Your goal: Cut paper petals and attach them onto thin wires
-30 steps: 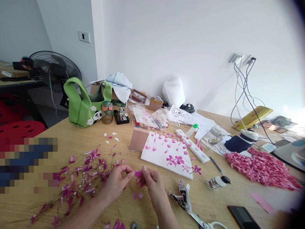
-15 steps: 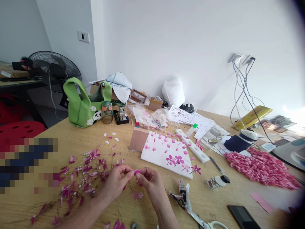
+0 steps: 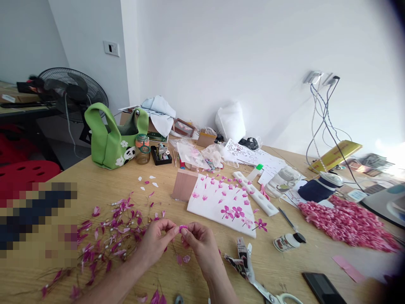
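Between the fingertips of both hands is a small magenta petal [image 3: 182, 228]. My left hand [image 3: 160, 237] is closed in a pinch at its left side. My right hand [image 3: 198, 241] pinches it from the right, thumb and forefinger together. Below the fingers hang thin stems with pale pink petals [image 3: 182, 259]; whether they join the held petal is hidden. A loose heap of magenta petals on wire stems [image 3: 117, 236] spreads under and beside my left forearm. Beyond my right hand, a white foam board [image 3: 205, 207] carries several pink flowers stuck upright in it.
Scissors [image 3: 262, 291], a small white bottle [image 3: 286, 242] and a black phone [image 3: 322, 287] lie at the right. Behind them is a pink ruffled pile [image 3: 348, 221]. A green bag [image 3: 106, 145] and a glass jar [image 3: 142, 151] stand at the back left. Blurred blocks cover the left edge.
Almost nothing differs. Both hands keep their pinch on the magenta petal, and the view has shifted very slightly.
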Motion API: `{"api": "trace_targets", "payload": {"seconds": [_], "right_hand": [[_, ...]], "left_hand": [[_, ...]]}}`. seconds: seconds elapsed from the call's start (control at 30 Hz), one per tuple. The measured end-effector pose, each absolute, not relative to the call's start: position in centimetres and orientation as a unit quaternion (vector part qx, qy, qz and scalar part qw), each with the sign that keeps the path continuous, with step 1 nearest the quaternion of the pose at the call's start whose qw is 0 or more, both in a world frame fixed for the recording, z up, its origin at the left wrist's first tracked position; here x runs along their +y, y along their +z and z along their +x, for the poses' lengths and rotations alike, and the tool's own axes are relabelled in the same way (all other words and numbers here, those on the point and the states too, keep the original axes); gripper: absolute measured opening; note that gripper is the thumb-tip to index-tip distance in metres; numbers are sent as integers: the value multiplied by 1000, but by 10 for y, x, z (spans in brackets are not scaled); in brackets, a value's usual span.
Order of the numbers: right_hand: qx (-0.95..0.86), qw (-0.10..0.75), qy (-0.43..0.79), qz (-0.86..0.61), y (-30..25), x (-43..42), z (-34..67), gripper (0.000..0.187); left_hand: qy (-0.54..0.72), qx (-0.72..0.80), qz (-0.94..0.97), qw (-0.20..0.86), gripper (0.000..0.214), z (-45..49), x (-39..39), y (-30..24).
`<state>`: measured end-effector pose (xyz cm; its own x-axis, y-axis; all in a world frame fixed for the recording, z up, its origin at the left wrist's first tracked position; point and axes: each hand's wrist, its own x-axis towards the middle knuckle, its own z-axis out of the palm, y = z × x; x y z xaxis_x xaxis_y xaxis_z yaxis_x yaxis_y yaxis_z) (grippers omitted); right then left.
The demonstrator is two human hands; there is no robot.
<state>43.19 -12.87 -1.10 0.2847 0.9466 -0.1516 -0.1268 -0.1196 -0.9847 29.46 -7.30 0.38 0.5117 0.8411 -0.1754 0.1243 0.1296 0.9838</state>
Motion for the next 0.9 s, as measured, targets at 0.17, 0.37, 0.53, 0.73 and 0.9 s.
{"api": "trace_targets", "payload": {"seconds": [0.17,0.37,0.53,0.73,0.9], "right_hand": [[-350,563,493,-563,-4,-130,432,48],[-349,558,497,-565,2,-132,432,47],[-351,550,491,-578,-3,-130,432,44],[-352,558,483,-575,-9,-131,432,43],[-360,558,486,-569,-8,-132,433,40]], "left_hand": [[284,402,595,635,36,295,-71,1],[281,403,600,631,35,295,-71,-4],[277,407,590,640,34,295,-72,-2],[293,402,565,659,35,297,-72,3],[313,418,532,666,34,295,-74,7]]}}
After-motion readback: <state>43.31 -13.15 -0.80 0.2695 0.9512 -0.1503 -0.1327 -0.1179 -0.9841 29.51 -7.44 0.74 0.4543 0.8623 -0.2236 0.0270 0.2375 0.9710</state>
